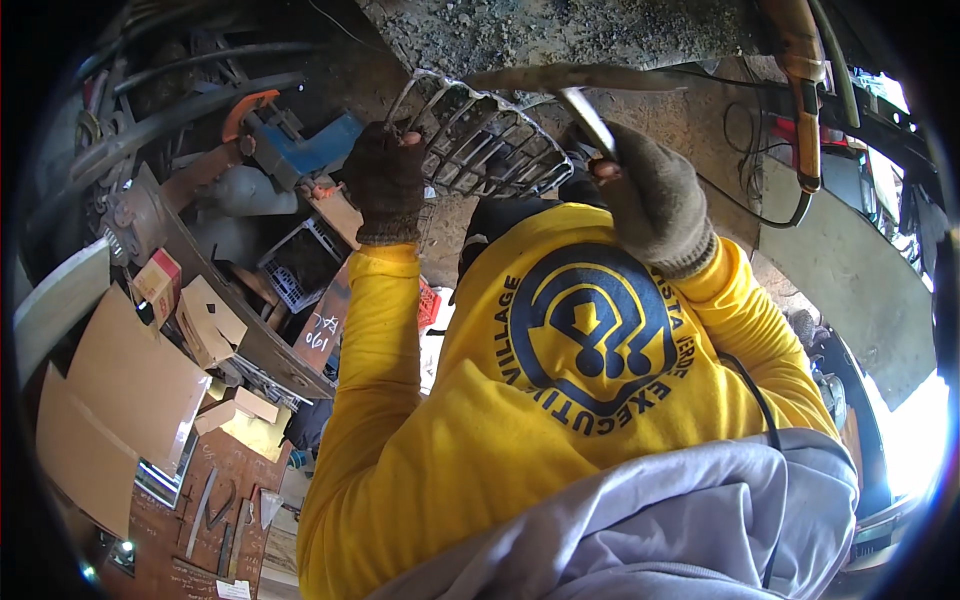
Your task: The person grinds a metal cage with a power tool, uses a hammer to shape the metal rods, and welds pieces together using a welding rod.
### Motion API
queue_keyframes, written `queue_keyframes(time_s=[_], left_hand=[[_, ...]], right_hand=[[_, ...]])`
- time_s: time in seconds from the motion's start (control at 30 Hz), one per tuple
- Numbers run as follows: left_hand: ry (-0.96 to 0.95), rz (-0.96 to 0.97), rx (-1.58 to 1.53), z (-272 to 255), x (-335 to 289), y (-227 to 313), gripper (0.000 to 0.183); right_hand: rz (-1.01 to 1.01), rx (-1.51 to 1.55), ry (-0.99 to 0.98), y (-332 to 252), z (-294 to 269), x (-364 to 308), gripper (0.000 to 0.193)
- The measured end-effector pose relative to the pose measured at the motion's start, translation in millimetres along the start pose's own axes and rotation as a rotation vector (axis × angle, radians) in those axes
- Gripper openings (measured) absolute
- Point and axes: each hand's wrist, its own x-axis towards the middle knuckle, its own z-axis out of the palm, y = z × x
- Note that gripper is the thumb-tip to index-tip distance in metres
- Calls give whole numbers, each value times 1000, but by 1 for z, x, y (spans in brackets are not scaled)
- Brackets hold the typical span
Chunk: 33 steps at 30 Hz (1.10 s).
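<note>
My left hand (385,180), in a dark knit glove, grips the left rim of a curved grille of welded metal bars (480,140) held up in front of my chest. In a grey-brown glove, my right hand (650,205) is closed on a tool with a flat shiny shank (590,122). Its rusty cross piece (570,77) lies against the grille's top edge. Both sleeves are yellow, and the shirt's blue emblem (590,330) fills the middle of the view. The grille's lower part is hidden behind my hands and shirt.
A welding torch with a brown handle (803,70) and its black cable hang at the upper right. A blue machine (300,150), a white crate (295,265), cardboard pieces (130,380) and a rusty plate with hand tools (215,510) crowd the left. Gravel ground lies ahead.
</note>
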Motion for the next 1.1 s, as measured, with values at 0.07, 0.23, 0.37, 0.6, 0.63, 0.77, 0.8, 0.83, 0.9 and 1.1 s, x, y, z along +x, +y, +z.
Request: queue_keyframes(time_s=[0.07, 0.23, 0.37, 0.6, 0.63, 0.77, 0.8, 0.83, 0.9, 1.1], left_hand=[[-11, -28, -107, 1, 0, 2, 70], [5, -7, -12, 3, 0, -5, 67], [26, 24, -35, 2, 0, 2, 67], [24, 117, 57, 2, 4, -4, 65], [24, 132, 100, 2, 4, -6, 65], [10, 65, 8, 3, 2, -2, 65], [11, 73, -10, 2, 3, 1, 64], [12, 80, -27, 2, 3, 3, 63], [22, 103, 52, 3, 3, -2, 62], [34, 127, 17, 4, 4, 6, 58]], right_hand=[[-28, -154, -22, 6, 3, 2, 32], [-194, -143, 104, 8, 5, 0, 33], [-142, -202, 87, 10, 11, -2, 32], [-202, -215, 120, 16, 15, -3, 35], [-183, -252, 103, 16, 17, -2, 36], [-210, -183, 146, 16, 9, -3, 35], [-226, -161, 169, 13, 11, -1, 35], [-225, -163, 170, 13, 13, -1, 35], [-114, -252, 84, 11, 15, -3, 34], [-101, -300, 122, 11, 12, -7, 33]])
